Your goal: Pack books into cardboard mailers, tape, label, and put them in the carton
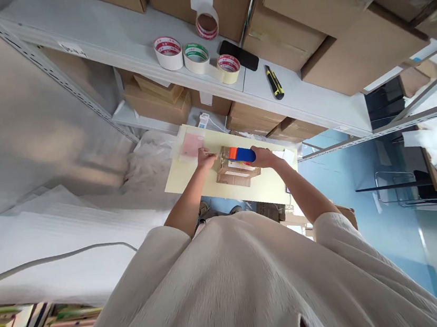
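My right hand (264, 157) grips a blue and orange tape dispenser (244, 154) held over a small cardboard box (233, 175). The box lies on a pale yellow tabletop (176, 178), with a corrugated edge facing me and a white label strip on it. At the box's left side is my left hand (206, 158), its fingers drawn together and pointing toward the box. Whatever lies between those fingers is too small to make out. A pink sheet (192, 144) lies on the tabletop just beyond and left of that hand.
A grey shelf (127, 42) above the table's far side carries several tape rolls (169, 53), a black phone (239, 55), a yellow-black utility knife (274, 82) and cardboard boxes (363, 45). White foam sheets (53, 247) are stacked at left. Blue floor (334, 170) shows at right.
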A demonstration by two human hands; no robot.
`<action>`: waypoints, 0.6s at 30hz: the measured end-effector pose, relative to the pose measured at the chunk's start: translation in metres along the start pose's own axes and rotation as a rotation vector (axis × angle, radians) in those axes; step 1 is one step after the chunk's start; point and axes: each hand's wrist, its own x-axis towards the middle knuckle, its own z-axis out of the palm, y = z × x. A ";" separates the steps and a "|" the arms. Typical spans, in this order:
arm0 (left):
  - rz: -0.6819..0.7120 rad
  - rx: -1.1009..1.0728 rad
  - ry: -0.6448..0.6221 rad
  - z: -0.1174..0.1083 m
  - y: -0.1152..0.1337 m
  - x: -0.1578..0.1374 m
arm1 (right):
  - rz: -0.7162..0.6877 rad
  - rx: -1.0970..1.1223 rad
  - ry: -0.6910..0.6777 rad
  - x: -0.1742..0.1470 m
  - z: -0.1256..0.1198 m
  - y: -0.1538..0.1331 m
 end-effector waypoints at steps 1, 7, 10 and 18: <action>-0.030 0.010 0.001 -0.001 -0.002 0.001 | 0.004 -0.016 -0.004 0.000 -0.002 -0.004; -0.091 0.012 -0.052 -0.013 -0.007 0.007 | 0.003 -0.080 -0.023 0.003 -0.008 -0.018; -0.117 0.010 -0.066 -0.016 -0.012 0.009 | 0.008 -0.103 -0.034 0.005 -0.010 -0.023; -0.188 -0.020 -0.011 -0.006 -0.029 0.016 | 0.030 -0.134 -0.051 0.004 -0.016 -0.036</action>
